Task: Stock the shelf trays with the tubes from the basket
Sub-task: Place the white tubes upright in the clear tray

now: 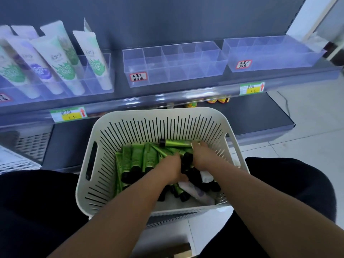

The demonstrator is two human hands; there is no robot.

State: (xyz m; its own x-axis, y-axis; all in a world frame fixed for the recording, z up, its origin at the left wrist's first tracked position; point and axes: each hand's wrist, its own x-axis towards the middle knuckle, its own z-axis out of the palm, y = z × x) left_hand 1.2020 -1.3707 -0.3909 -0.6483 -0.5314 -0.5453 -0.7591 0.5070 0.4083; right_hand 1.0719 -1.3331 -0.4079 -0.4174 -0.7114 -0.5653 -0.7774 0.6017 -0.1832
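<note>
both hands are down in the cream basket [104, 146], the left hand [172, 169] and right hand [202, 158] buried among green tubes [136, 157], fingers hidden so i cannot tell their grip. beyond, at twelve o'clock, clear shelf trays [175, 62] sit unfilled; white tubes [61, 60] stand at ten o'clock.

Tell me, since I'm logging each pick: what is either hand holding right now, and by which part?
Cannot be told. Both the left hand and right hand are down among the green tubes in the basket, their fingers hidden.
</note>
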